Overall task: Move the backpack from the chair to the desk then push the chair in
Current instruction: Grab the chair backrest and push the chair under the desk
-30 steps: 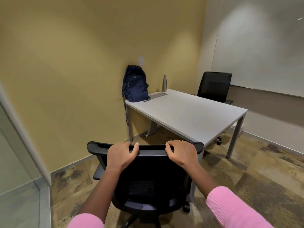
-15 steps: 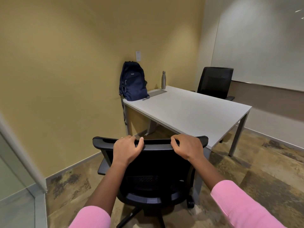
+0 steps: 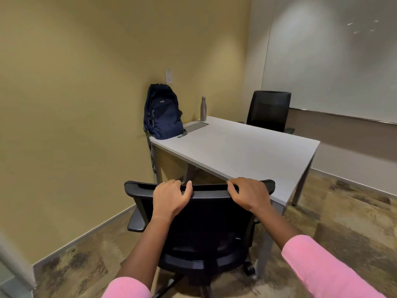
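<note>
The fingertips of the left hand (image 3: 170, 196) and the right hand (image 3: 249, 195) curl over the top rail of the near black mesh office chair (image 3: 199, 229) and cannot be seen. Both pink knitted sleeves (image 3: 322, 269) run off the frame at 6 o'clock, as does the chair's wheeled base. The small logo on the navy fabric backpack (image 3: 163, 112) is too small to read. At 2 o'clock, the far black chair (image 3: 268, 110) is hidden below its backrest by the grey rectangular desk (image 3: 247, 147).
</note>
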A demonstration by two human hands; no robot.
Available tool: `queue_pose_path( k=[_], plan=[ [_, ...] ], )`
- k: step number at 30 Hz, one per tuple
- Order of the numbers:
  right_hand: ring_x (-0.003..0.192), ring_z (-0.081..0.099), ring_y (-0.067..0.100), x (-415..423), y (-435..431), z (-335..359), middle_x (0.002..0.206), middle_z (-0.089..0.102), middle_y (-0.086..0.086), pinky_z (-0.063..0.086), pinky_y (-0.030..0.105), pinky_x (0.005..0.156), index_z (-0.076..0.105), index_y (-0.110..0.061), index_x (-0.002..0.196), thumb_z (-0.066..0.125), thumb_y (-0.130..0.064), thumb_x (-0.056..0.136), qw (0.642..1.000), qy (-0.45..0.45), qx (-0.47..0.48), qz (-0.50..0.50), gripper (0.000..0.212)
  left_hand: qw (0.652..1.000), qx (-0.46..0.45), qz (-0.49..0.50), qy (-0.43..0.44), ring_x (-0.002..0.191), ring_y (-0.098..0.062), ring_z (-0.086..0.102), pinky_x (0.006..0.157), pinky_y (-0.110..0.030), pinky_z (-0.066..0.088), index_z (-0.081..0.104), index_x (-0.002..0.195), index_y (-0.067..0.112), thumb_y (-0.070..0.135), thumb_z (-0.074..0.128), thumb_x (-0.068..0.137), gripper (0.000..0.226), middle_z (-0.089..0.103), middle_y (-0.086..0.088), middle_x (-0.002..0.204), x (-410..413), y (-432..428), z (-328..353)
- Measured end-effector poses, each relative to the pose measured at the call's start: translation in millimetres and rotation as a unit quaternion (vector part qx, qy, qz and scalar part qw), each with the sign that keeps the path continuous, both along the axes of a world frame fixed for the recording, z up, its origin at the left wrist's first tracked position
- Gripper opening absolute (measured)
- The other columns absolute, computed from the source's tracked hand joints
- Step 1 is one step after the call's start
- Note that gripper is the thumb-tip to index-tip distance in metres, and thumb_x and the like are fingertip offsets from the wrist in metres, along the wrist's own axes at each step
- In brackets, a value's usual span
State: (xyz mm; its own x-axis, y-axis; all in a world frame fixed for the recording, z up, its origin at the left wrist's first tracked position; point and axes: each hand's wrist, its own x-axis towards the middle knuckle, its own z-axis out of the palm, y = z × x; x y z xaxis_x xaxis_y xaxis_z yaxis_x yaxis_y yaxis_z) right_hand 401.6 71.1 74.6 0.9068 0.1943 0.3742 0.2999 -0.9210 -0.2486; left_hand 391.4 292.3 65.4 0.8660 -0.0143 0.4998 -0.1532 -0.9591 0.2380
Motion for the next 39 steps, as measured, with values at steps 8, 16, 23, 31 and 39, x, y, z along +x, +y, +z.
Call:
queue_pose_path(
  k=[8,16,23,31,39],
  plan=[
    [0.081,0.062,0.024,50,27,-5,0.093,0.072,0.001,0.044,0.030,0.063,0.067,-0.025,0.093,0.034,-0.035,0.091,0.999,0.007,0.000,-0.038,0.035,0.999,0.028,-0.022,-0.011,0.077,-0.027,0.060,0.065,-0.034,0.039,0.064,0.077,0.007,0.043,0.032,0.093,0.051,0.067,-0.011,0.081,58,27,-1],
    [0.088,0.064,0.021,100,55,-10,0.100,0.073,-0.002,0.039,0.025,0.061,0.069,-0.026,0.100,0.038,-0.034,0.091,0.997,-0.023,0.016,-0.074,0.033,0.998,0.037,-0.044,0.004,0.085,-0.026,0.061,0.073,-0.035,0.043,0.066,0.090,0.008,0.043,0.031,0.093,0.049,0.069,-0.010,0.090,120,55,-2],
    [0.083,0.064,0.019,148,80,-12,0.095,0.074,-0.003,0.038,0.025,0.057,0.069,-0.025,0.098,0.038,-0.033,0.091,0.994,-0.043,0.024,-0.097,0.033,0.995,0.059,-0.074,0.016,0.088,-0.025,0.060,0.074,-0.034,0.042,0.065,0.094,0.011,0.044,0.032,0.093,0.046,0.069,-0.009,0.094,181,81,-2],
    [0.088,0.065,0.017,206,112,-12,0.100,0.073,-0.005,0.036,0.023,0.059,0.068,-0.025,0.105,0.038,-0.034,0.090,0.991,-0.043,0.029,-0.126,0.034,0.986,0.065,-0.142,0.053,0.105,-0.023,0.058,0.085,-0.031,0.042,0.058,0.117,0.014,0.058,0.020,0.085,0.066,0.066,-0.006,0.114,253,117,5],
    [0.080,0.062,0.018,253,156,-14,0.088,0.072,-0.001,0.046,0.026,0.061,0.068,-0.020,0.097,0.035,-0.036,0.090,0.986,-0.033,0.022,-0.164,0.037,0.980,0.065,-0.171,0.073,0.106,-0.022,0.058,0.084,-0.032,0.043,0.060,0.113,0.016,0.058,0.019,0.079,0.068,0.066,-0.004,0.114,319,157,10]
  ],
)
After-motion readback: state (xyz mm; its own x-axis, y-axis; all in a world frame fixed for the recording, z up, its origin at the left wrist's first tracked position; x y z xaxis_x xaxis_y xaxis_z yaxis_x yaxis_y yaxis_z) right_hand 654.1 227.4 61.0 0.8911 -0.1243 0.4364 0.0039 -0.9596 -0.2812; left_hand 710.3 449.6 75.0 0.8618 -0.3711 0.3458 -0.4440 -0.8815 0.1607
